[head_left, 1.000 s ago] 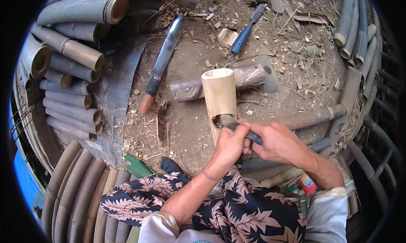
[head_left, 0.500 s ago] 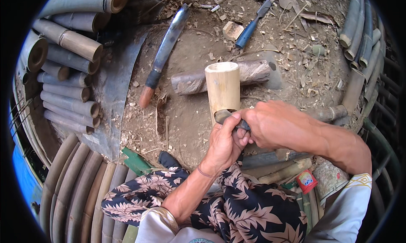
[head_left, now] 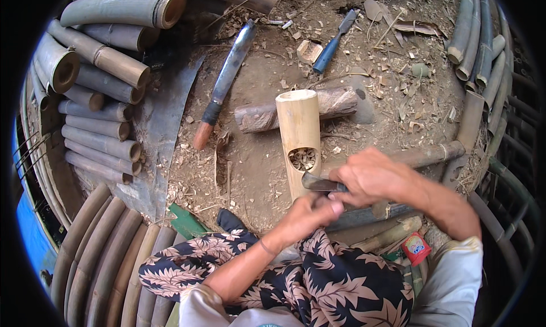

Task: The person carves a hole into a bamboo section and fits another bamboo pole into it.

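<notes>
bamboo tube [head_left: 298, 133]: pale yellow, lies on the dirt just ahead of the hands, far end propped on a log [head_left: 296, 112]; oval hole cut in its side, shavings inside.
knife [head_left: 321, 184]: dark blade laid across the tube's near end, just below the hole.
right hand [head_left: 372, 177]: closed around the knife handle.
left hand [head_left: 310, 214]: curled at the tube's near end, thumb against the blade; can't tell whether it grips the tube.
open room: bare dirt left of the tube, chips all over; a big machete [head_left: 224, 82] lies there, well apart.
chisel [head_left: 333, 42]: blue handle, beyond the log.
edges: grey-green bamboo poles [head_left: 96, 88] stacked left, more ringing the lower left and right rim.
package: small red packet [head_left: 416, 247], bright label, by the right forearm.
lap: dark floral cloth [head_left: 318, 287].
</notes>
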The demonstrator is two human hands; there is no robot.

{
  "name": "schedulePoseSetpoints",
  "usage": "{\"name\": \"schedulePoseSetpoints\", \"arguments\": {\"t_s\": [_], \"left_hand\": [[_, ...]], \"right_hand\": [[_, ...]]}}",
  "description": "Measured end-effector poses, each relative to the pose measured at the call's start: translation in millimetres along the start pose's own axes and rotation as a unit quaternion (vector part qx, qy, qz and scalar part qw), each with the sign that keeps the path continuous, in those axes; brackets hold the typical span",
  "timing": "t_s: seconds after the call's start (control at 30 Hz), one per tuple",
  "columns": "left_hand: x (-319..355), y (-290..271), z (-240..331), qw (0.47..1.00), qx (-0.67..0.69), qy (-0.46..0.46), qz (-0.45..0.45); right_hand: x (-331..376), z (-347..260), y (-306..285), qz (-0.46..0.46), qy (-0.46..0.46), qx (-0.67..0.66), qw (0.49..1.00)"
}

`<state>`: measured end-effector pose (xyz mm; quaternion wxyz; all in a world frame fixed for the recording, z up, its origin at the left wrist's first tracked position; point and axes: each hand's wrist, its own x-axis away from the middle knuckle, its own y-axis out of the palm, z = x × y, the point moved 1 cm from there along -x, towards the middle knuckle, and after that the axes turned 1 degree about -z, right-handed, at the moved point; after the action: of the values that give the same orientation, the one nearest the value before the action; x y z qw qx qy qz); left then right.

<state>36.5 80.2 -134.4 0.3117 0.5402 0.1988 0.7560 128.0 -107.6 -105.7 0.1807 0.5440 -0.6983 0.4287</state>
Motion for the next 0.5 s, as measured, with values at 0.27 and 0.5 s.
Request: {"name": "schedulePoseSetpoints", "arguments": {"t_s": [0.27,0.5], "left_hand": [[74,-13,29,0.748,-0.656,0.008,0.1],[70,-64,128,0.62,-0.783,-0.041,-0.005]], "right_hand": [[-16,-69,133,0.192,0.003,-0.854,0.484],[-59,-76,137,0.009,-0.109,-0.963,0.246]]}}
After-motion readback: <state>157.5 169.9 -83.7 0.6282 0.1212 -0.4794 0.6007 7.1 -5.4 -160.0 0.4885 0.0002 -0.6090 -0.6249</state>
